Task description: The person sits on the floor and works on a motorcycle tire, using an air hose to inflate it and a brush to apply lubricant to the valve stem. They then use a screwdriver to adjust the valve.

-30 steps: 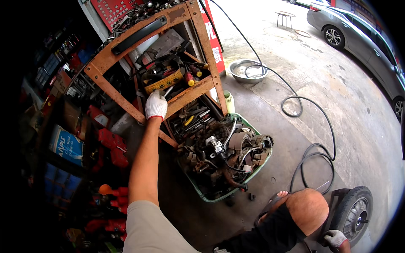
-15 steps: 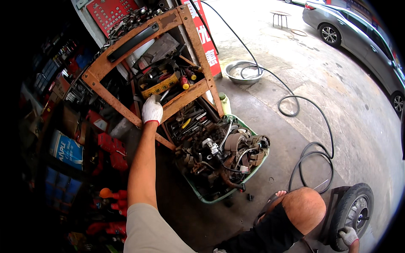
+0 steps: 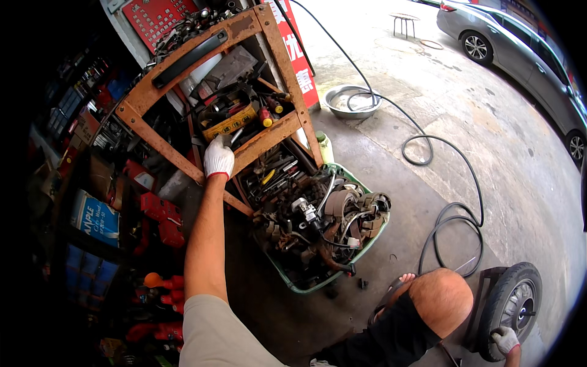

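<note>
Reaching to orange rack (image 3: pixel 273 142), yellow box (image 3: pixel 230 123) just beyond left grip (image 3: pixel 219 157), wheel (image 3: pixel 515 306) by right grip (image 3: pixel 505 340), unclear if either is clenched

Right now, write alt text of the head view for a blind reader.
The gloved left hand is at a rusty tool cart, the gloved right hand at a wheel; a green tub of metal parts stands between.

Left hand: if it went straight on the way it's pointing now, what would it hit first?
Probably the front of the yellow box, just beyond the left hand in the picture, though depth is hard to judge.
</note>
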`<state>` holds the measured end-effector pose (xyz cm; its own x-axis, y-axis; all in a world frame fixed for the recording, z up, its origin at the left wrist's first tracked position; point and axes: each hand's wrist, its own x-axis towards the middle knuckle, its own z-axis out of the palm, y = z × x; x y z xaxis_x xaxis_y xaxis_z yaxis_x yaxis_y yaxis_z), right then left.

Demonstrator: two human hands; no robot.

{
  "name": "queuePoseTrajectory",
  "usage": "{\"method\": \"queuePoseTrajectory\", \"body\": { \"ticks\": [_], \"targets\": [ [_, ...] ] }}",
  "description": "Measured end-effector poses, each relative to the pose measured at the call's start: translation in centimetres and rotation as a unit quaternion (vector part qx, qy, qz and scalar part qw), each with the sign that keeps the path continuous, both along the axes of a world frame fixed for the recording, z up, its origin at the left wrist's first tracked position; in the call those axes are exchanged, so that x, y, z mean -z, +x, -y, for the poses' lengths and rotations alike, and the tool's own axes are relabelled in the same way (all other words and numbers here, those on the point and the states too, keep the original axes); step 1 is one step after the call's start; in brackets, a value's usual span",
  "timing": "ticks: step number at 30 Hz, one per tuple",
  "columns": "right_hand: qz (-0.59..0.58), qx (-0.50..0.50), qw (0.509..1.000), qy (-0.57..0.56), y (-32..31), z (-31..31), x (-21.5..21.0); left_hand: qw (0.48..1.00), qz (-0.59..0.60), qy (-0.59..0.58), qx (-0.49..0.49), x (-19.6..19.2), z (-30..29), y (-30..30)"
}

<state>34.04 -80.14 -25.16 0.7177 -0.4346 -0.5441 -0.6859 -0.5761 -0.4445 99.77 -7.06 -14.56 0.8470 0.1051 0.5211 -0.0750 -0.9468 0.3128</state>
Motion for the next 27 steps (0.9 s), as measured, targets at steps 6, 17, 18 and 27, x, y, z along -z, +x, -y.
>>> {"method": "queuePoseTrajectory", "body": {
  "ticks": [6,17,18,27],
  "targets": [
    [-0.002,0.001,1.0,0.001,-0.3,0.0,0.1,1.0,0.009,0.006,0.002,-0.3,0.4,-0.5],
    [-0.007,0.015,1.0,-0.009,-1.1,0.5,0.5,1.0,-0.007,-0.013,-0.004,-0.7,0.7,-0.7],
    [-0.001,-0.002,1.0,-0.022,-1.2,0.6,0.6,1.0,-0.001,-0.03,0.002,-0.6,0.6,-0.5],
    [-0.09,-0.008,0.994,-0.064,0.4,-1.0,-3.0,0.991,0.039,-0.009,0.126,5.4,-7.5,5.6]
  ]
}}
